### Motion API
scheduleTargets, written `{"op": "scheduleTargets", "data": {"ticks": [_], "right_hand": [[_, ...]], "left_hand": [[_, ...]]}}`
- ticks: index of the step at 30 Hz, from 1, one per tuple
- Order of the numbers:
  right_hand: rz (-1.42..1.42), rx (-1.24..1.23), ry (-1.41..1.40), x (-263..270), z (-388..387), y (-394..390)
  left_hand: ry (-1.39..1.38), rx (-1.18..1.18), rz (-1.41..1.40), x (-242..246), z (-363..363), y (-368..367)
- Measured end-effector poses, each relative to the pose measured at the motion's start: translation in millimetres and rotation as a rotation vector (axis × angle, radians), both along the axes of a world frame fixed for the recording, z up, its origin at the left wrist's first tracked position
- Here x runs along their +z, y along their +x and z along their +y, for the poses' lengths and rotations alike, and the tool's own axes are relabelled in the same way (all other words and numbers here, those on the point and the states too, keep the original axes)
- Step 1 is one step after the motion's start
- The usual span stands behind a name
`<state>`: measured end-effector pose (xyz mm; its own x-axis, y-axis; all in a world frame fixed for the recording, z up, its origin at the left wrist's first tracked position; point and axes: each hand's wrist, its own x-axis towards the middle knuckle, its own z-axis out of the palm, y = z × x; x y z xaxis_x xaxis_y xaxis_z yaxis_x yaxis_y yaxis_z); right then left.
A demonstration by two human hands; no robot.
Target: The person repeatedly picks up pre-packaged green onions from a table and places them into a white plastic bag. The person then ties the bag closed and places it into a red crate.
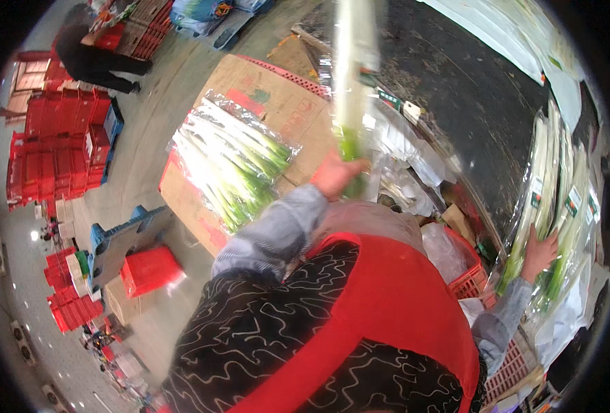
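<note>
My left hand (336, 174) grips the green end of a plastic-bagged bunch of leeks or large green onions (354, 88). The bunch points away from me and is blurred. Under and beyond that forearm, several bagged bunches (227, 160) lie side by side on a flattened cardboard sheet (299, 116). Far to the right, my right hand (539, 253) rests against labelled bagged bunches (568, 222) at the dark tabletop's near edge. Its fingers touch the plastic near the green ends; whether they close around a bunch cannot be made out.
The dark tabletop (449, 67) has more white stalks (537, 31) at its far right. Clear plastic bags (408, 149) and a red crate (465, 281) sit between me and it. Leftward are stacked red crates (57, 144), a blue-edged pallet (124, 240) and a person (96, 54) bending over.
</note>
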<state>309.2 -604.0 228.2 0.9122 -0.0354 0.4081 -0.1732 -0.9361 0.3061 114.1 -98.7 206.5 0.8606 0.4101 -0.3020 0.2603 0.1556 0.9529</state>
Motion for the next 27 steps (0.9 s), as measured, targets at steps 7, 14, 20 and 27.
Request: {"op": "scheduleTargets", "data": {"ticks": [7, 14, 20, 27], "right_hand": [[0.428, 0.008, 0.532, -75, -97, 48], [0.355, 0.007, 0.358, 5, -73, 59], [0.22, -0.057, 0.851, 101, -1, 27], [0.198, 0.493, 1.044, 50, 195, -60]], "left_hand": [[0.692, 0.775, 0.716, -87, 183, -135], [0.906, -0.027, 1.403, -191, 257, -234], [0.927, 0.404, 0.368, -144, 210, -58], [-0.776, -0.716, -0.077, -29, -58, 118]]}}
